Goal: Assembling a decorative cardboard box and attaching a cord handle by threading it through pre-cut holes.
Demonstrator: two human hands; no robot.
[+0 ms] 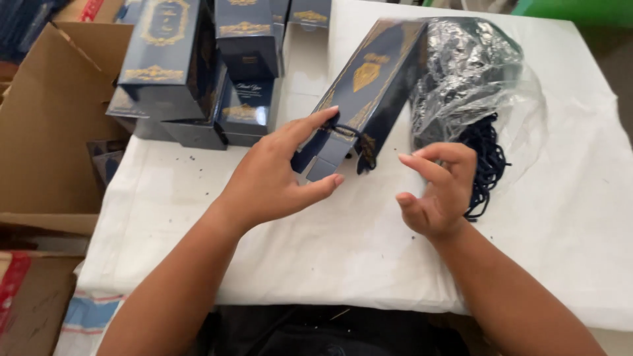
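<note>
Nearest the viewer, both forearms reach over the white cloth (pixel 343 250) that covers the worktop. The left hand (pixel 273 178) is spread, its forefinger touching the dark cord loop at the open end of the navy gift bag (pixel 369 92) and its thumb just below the bag's corner; it pinches nothing firmly. The right hand (pixel 438 191) hovers just beside the bag's end, fingers curled and apart, grasping nothing.

The bag lies tilted on the cloth between the hands and the far edge, gold pattern upward, open end toward the person. Judged from this pose, the cord handle is being seated: the work goes best if the left hand steadies the bag's rim while the right draws the cord taut, so the thin card does not crease.

Just right of the bag, a clear plastic sack (pixel 475 72) spills dark blue cords (pixel 488 165) onto the cloth. Farther left stand finished navy bags (pixel 191 72), stacked close together. At the left edge sits an open cardboard box (pixel 53 118).
</note>
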